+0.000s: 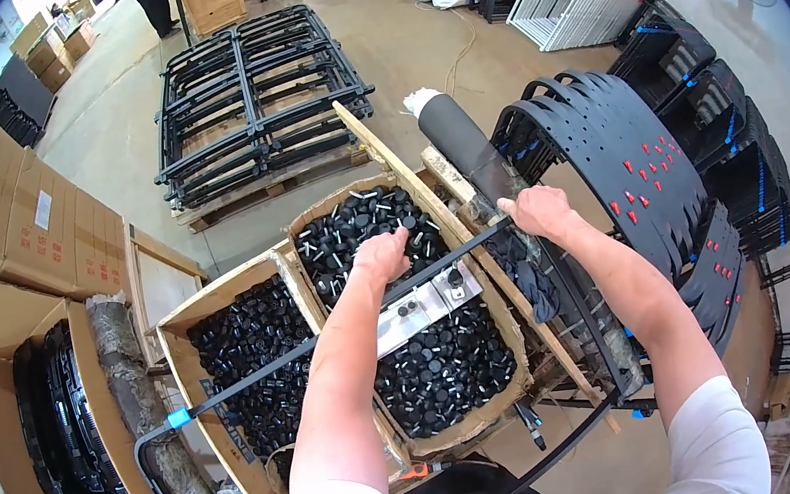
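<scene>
A bent black metal tube frame (275, 363) with blue tape at one bend lies across the boxes in front of me. My right hand (540, 213) is wrapped round its far right corner. Over the far part of a box of black screw-in feet (337, 230), my left hand (382, 256) is closed, fingers pressed together. Whatever it may hold is hidden. The feet have round black heads and pale threaded studs. Beneath the tube, a silver metal plate (410, 321) with dark fittings spans the middle of that box.
Small black plastic parts (253, 348) fill the carton to the left. A wooden plank (404, 170) runs along the right side, beside a dark roll (461, 142). Black frames (253, 95) are stacked on a pallet ahead. Curved black panels (593, 148) stand right; tall cartons (37, 211) stand left.
</scene>
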Motion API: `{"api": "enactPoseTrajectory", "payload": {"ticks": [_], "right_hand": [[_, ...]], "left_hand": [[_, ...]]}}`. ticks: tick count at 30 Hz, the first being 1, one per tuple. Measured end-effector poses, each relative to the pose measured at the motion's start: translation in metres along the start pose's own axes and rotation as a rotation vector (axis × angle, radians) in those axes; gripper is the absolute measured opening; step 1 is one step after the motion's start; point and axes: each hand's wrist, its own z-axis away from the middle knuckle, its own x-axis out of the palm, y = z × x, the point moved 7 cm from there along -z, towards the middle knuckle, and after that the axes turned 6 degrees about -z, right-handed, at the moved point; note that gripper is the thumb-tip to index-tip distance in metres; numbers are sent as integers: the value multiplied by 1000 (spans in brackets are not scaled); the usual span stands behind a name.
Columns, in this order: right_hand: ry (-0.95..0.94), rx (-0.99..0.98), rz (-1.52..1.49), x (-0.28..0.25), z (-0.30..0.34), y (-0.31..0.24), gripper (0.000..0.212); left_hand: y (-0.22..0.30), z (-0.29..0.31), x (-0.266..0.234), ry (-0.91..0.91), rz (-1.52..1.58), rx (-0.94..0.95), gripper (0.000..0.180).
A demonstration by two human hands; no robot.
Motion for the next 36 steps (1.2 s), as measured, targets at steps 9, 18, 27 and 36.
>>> {"api": "enactPoseTrajectory", "payload": {"ticks": [9,18,27,36], "right_hand": [[-44,30,37,-23,17,-12,61],[39,19,-18,-14,8,-4,68],[-46,94,-37,-4,18,-2,65],[-51,102,-66,-13,16,-15,53]], "left_hand": [[-56,67,-58,294,1325,-385,28],[-33,159,-76,320,1783,-265,22],[25,297,-46,337,1637,-335,22],[80,386,23,298,1697,-271,19]]}}
